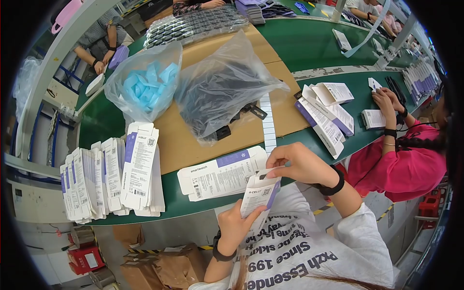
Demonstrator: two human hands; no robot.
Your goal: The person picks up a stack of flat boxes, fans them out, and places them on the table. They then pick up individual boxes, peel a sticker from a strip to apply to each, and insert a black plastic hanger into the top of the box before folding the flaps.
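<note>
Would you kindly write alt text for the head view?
A person's left hand holds a white and purple carton, the right hand at its upper end. Ahead, a green bench bears stacked cartons, a bag of blue pieces and a bag of dark items.

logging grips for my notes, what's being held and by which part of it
A white and purple carton: the left hand grips its lower part; the right hand is at its open top end, its exact hold unclear.

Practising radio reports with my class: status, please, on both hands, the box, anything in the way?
Left hand gripping white-and-purple box. Right hand at its top end. Flat carton close behind on green table; nothing visibly blocking either hand.
</note>
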